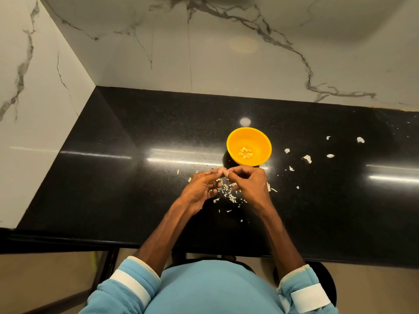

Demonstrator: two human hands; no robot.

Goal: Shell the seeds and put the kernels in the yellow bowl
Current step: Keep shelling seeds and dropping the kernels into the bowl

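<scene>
Two hands meet just on the near side of the bowl [260, 141], both forearms reaching up from the near edge of the counter [136, 177] and converging toward it. The left hand [200, 188] lies with its palm turned inward and partly up, fingers curled; the right hand [248, 184] shows its back, knuckles raised, fingers bent down and inward. Their thumb and forefinger tips [220, 171] press together at one spot, pinching a tiny pale seed [225, 173] between them. It is mostly hidden, so its long axis and which way it points cannot be told. The other fingers of each hand are tucked in loosely, touching nothing visible. The bowl stands upright, mouth open upward, with a small cluster of kernels [245, 152] at the middle of its floor. Shells [226, 192] lie in a loose heap near the bowl, under and between the hands, and bigger flakes [307, 158] are scattered to the right of the bowl.
</scene>
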